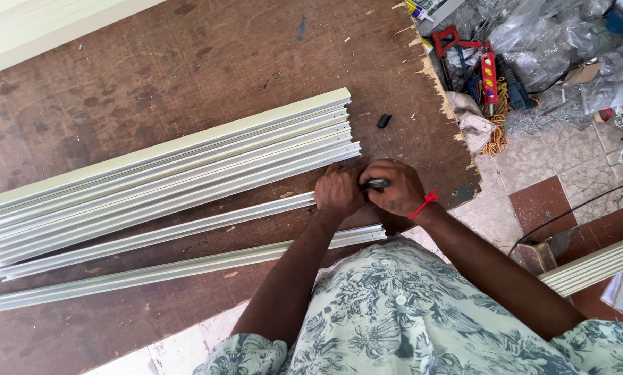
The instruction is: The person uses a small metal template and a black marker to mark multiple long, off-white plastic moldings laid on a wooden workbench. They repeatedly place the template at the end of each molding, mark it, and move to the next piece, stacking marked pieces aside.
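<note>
So the person is leaning over a worn brown plywood tabletop, both hands bunched together at the end of one pale aluminium rail. The left hand is curled down tight on the rail's end, pinning it to the board. The right hand, the one with a red thread bracelet on the wrist, is closed around a small dark tool; only a short bit of it pokes out between the two hands, so it's hard to say what kind of tool it is. The two hands are touching each other, right at the rail's end.

That rail lies on its own, running off to the left. Just behind it is a stack of similar rails, packed side by side and angled the same way. Another single rail sits nearer the person, close to the tabletop's front edge.

A small black piece lies loose on the board beyond the hands, well apart from the rails. Off the chipped right edge, on the tiled floor, there's a heap of clear plastic bags, a red clamp and some tangled yellow cord. More pale rails stick in from the right side.
</note>
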